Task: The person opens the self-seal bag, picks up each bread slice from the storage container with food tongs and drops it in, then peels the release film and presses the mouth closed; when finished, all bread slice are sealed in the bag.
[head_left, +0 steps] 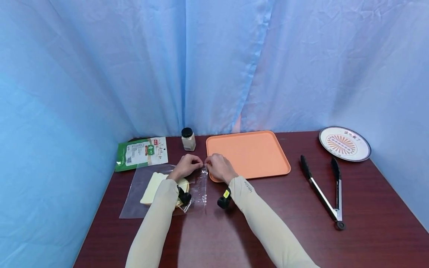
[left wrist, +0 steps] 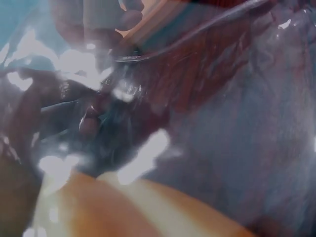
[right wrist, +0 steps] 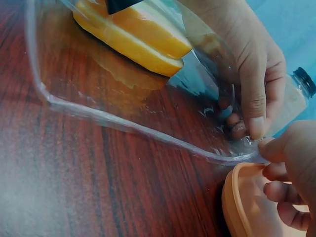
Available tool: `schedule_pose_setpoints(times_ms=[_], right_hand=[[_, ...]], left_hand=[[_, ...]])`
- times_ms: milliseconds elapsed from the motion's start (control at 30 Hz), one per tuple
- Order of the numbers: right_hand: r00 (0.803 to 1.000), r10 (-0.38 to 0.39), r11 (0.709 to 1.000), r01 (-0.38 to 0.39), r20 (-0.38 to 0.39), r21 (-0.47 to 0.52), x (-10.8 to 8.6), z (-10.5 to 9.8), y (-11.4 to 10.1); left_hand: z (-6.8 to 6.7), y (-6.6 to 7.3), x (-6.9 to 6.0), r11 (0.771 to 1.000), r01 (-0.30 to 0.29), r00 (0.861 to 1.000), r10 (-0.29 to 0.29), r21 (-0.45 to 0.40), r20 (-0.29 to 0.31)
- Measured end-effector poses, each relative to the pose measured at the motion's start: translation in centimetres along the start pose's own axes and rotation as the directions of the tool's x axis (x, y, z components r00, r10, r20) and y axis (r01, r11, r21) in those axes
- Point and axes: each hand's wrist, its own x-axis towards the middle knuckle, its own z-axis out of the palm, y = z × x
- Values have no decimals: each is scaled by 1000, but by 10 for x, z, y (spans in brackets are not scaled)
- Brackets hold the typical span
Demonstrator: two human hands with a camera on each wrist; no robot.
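Observation:
A clear plastic bag (head_left: 131, 206) lies flat at the left of the table, with slices of bread (head_left: 151, 188) inside it. At the far corner of its right-hand edge, my left hand (head_left: 186, 166) pinches the plastic between thumb and fingers. Close beside it, my right hand (head_left: 221, 167) pinches the same edge, over the tray's near-left corner. From the right wrist, the bag's edge (right wrist: 133, 127) runs as a thick strip up to both sets of fingertips, and the crusts of the bread (right wrist: 148, 54) show through. Glare on the plastic blurs most of the left wrist view.
An orange tray (head_left: 249, 154) lies right of the hands. Behind the bag are a green-and-white packet (head_left: 142, 152) and a black-lidded jar (head_left: 188, 139). Tongs (head_left: 323, 195) lie spread at the right, with a patterned plate (head_left: 345, 144) behind them. Blue curtains (head_left: 214, 67) enclose the table.

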Motion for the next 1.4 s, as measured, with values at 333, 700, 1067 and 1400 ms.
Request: schedule_pose_setpoints(times_ms=[333,700,1067,1400], right_hand=[[999,-46,999,46,-17,-10,1,-5,1],[994,-62,997,66,-90,42,-5,-3,7],[991,-42,983,63,-125,170,-16,1,16],[987,-30,969,68,-159,238,-22,4,20]], left_hand=[[3,-1,-1,1000,0,1000,0,-19,-10],[3,-3,-3,999,0,1000,-1,-35,-27],[3,-4,-4,999,-7,1000,5,-53,-26],[3,-5,-4,997,11,999,-13,-71,-31]])
